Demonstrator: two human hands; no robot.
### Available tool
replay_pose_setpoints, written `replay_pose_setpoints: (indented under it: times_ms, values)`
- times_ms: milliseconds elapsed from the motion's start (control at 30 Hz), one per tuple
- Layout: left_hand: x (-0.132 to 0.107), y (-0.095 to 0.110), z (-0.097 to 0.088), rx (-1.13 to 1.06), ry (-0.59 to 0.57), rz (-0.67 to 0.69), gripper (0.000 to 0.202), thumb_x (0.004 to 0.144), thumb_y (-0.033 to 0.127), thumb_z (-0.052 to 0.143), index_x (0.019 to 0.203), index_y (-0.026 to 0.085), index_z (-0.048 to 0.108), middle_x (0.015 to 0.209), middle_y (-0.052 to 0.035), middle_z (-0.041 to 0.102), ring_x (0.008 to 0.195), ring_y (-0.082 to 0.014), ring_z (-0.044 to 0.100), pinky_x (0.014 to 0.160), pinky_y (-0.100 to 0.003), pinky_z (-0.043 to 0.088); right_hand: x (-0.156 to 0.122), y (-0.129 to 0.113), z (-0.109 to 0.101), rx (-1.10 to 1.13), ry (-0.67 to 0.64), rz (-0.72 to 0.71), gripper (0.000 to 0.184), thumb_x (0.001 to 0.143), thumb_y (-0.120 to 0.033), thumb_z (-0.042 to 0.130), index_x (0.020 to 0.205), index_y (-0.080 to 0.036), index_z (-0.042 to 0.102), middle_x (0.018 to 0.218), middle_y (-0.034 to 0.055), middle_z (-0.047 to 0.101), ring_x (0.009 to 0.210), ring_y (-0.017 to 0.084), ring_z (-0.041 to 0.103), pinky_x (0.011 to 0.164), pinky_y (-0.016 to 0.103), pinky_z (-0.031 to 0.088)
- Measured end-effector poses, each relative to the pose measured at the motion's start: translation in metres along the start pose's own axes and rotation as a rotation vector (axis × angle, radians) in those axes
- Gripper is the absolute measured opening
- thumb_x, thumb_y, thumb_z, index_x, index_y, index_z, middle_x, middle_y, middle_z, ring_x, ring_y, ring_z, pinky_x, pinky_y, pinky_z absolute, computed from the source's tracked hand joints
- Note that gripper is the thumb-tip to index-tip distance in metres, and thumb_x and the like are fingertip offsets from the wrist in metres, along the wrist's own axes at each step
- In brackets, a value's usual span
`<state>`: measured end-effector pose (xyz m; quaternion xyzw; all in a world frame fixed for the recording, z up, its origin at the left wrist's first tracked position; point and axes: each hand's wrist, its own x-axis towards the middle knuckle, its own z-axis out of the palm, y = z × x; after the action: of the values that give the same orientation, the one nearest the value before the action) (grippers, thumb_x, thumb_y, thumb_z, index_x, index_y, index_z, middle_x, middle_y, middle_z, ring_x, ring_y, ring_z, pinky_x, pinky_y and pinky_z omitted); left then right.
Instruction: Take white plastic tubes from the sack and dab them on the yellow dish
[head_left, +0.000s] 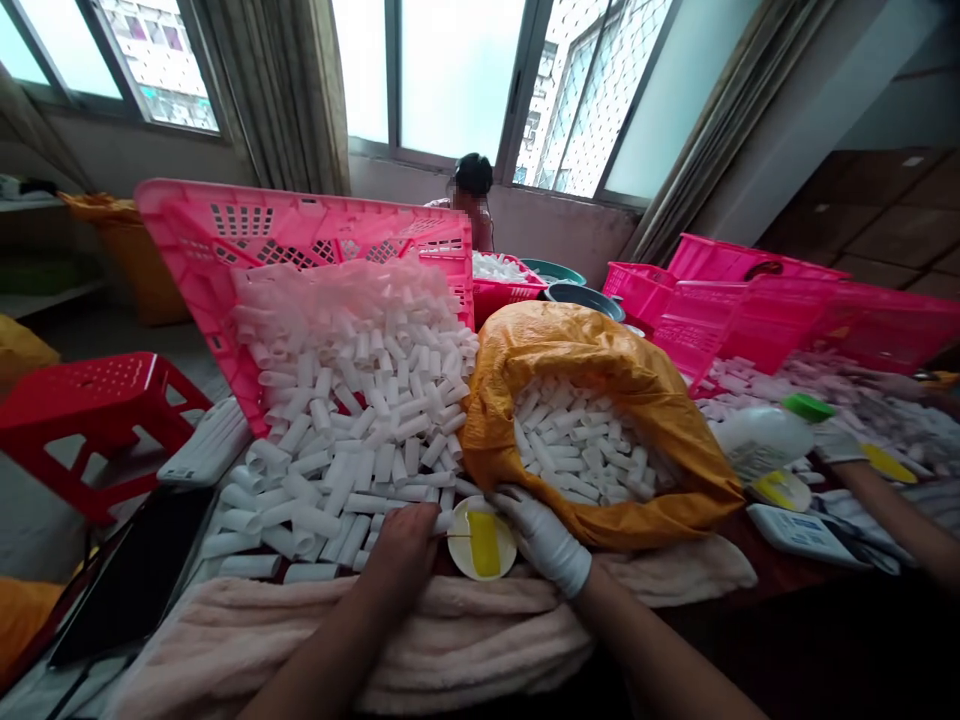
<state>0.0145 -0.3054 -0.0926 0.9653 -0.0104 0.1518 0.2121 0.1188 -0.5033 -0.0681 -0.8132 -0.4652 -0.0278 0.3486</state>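
My bare left hand (pixel 405 545) is closed, with a thin stick (pixel 456 536) poking out toward a round white dish (pixel 459 560). A broad yellow strip (pixel 486 548) lies across the dish. On the dish's other side is my right hand (pixel 544 540) in a white glove, its fingers bent together at the upper rim. A short white piece shows by those fingertips, but whether they grip it is unclear. Beside my left hand spreads a heap of short white tubes (pixel 352 480). An orange sack (pixel 495 420) of similar tubes (pixel 577 440) stands just beyond my right hand.
A tipped pink crate (pixel 195 250) backs the heap. A pale towel (pixel 480 640) runs along the table's front edge. At right are a bottle with a green cap (pixel 765 440), a white device (pixel 806 535) and another person's gloved hand (pixel 836 443). A red stool (pixel 90 400) stands left.
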Motion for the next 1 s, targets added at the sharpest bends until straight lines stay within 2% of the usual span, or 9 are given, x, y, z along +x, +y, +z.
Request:
replay_pose_setpoints:
  times_ms: [100, 200, 267, 433, 567, 733, 833, 900, 1000]
  values:
    - [0.0, -0.001, 0.002, 0.009, 0.018, 0.005, 0.015, 0.083, 0.017, 0.043, 0.093, 0.018, 0.054, 0.091, -0.0053, 0.064, 0.089, -0.0207, 0.057, 0.08, -0.036, 0.04, -0.007, 0.005, 0.003, 0.024, 0.069, -0.007, 0.031, 0.086, -0.017, 0.042, 0.113, -0.02, 0.056, 0.113, 0.0091, 0.058, 0.105, 0.021, 0.054, 0.094, 0.04, 0.045]
    - [0.0, -0.001, 0.003, 0.034, 0.037, 0.01, 0.014, 0.083, 0.017, 0.042, 0.089, 0.018, 0.054, 0.092, -0.0062, 0.064, 0.09, -0.0214, 0.057, 0.08, -0.037, 0.039, -0.012, 0.003, 0.005, 0.064, 0.13, 0.054, 0.026, 0.086, -0.018, 0.042, 0.106, -0.02, 0.057, 0.105, 0.0085, 0.06, 0.098, 0.02, 0.057, 0.09, 0.04, 0.047]
    - [0.0, -0.001, 0.002, 0.05, 0.04, 0.008, 0.014, 0.084, 0.017, 0.04, 0.088, 0.018, 0.054, 0.09, -0.0059, 0.064, 0.088, -0.0211, 0.057, 0.08, -0.037, 0.038, -0.013, 0.0, 0.004, 0.069, 0.097, 0.021, 0.022, 0.084, -0.016, 0.043, 0.1, -0.02, 0.059, 0.102, 0.0078, 0.06, 0.096, 0.019, 0.057, 0.089, 0.037, 0.048]
    - [0.001, 0.005, -0.004, 0.062, -0.006, -0.018, 0.018, 0.083, 0.013, 0.036, 0.09, 0.017, 0.052, 0.087, -0.0053, 0.063, 0.085, -0.0191, 0.057, 0.079, -0.034, 0.037, -0.015, -0.003, 0.0, 0.004, 0.117, -0.027, 0.028, 0.084, -0.013, 0.044, 0.109, -0.02, 0.055, 0.108, 0.0079, 0.058, 0.102, 0.02, 0.054, 0.092, 0.04, 0.046]
    - [0.002, 0.008, -0.009, 0.051, -0.04, -0.054, 0.017, 0.084, 0.015, 0.036, 0.087, 0.018, 0.052, 0.085, -0.0048, 0.063, 0.084, -0.0194, 0.057, 0.078, -0.034, 0.037, -0.021, -0.001, 0.0, -0.015, 0.085, -0.135, 0.025, 0.086, -0.012, 0.042, 0.104, -0.022, 0.057, 0.108, 0.0074, 0.057, 0.1, 0.018, 0.055, 0.088, 0.037, 0.049]
    - [0.002, 0.008, -0.009, 0.043, -0.017, -0.037, 0.018, 0.084, 0.014, 0.036, 0.09, 0.017, 0.053, 0.086, -0.0045, 0.062, 0.087, -0.0196, 0.057, 0.08, -0.034, 0.037, -0.024, -0.001, -0.001, -0.108, 0.102, -0.108, 0.028, 0.085, -0.011, 0.045, 0.11, -0.019, 0.053, 0.108, 0.009, 0.057, 0.1, 0.02, 0.054, 0.089, 0.04, 0.048]
    - [0.002, 0.006, -0.008, 0.039, -0.014, -0.033, 0.016, 0.083, 0.015, 0.038, 0.089, 0.018, 0.053, 0.086, -0.004, 0.062, 0.087, -0.0194, 0.056, 0.079, -0.033, 0.036, -0.024, -0.006, -0.004, -0.167, 0.04, -0.197, 0.026, 0.086, -0.01, 0.042, 0.105, -0.02, 0.056, 0.101, 0.0078, 0.059, 0.095, 0.02, 0.054, 0.085, 0.04, 0.049]
    - [0.002, 0.006, -0.007, 0.036, -0.016, -0.028, 0.016, 0.083, 0.015, 0.039, 0.089, 0.018, 0.053, 0.086, -0.0037, 0.062, 0.086, -0.0192, 0.056, 0.079, -0.034, 0.036, -0.025, -0.008, -0.006, -0.176, 0.008, -0.24, 0.028, 0.085, -0.01, 0.044, 0.108, -0.02, 0.055, 0.105, 0.0083, 0.057, 0.099, 0.021, 0.051, 0.087, 0.04, 0.047]
    - [0.001, 0.004, -0.006, 0.034, -0.012, -0.026, 0.015, 0.084, 0.015, 0.039, 0.088, 0.018, 0.053, 0.085, -0.0033, 0.062, 0.086, -0.0189, 0.056, 0.079, -0.034, 0.036, -0.026, -0.01, -0.008, -0.204, 0.022, -0.199, 0.031, 0.083, -0.01, 0.047, 0.113, -0.018, 0.052, 0.109, 0.0098, 0.056, 0.103, 0.022, 0.049, 0.09, 0.043, 0.046]
